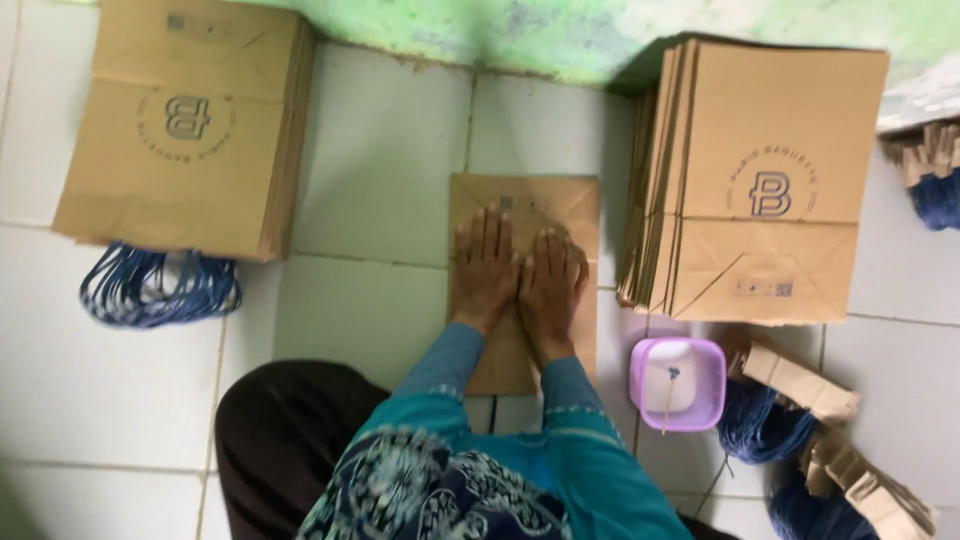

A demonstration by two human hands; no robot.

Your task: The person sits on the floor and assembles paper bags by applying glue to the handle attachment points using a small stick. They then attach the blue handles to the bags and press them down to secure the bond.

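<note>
Head cam, looking straight down: both hands are flat on a folded brown paper bag (524, 240) lying on the white tiled floor (380, 180). The left hand (484, 268) and right hand (551, 282) sit side by side, touching, palms down. Each grip is spread out, fingers straight and pressed onto the paper, not pinching anything. The bag lies dead centre in front of the person, its far end toward the green wall (520, 35).

Off to the left there's a stack of the same brown bags (185, 125) with a bundle of blue cord handles (160, 285) just beside its near edge. On the right, a taller stack of bags (765, 180), and near its front corner a small purple tub (678, 383) with something white in it. More blue cord with paper strips (800, 385) lies just right of the tub.
</note>
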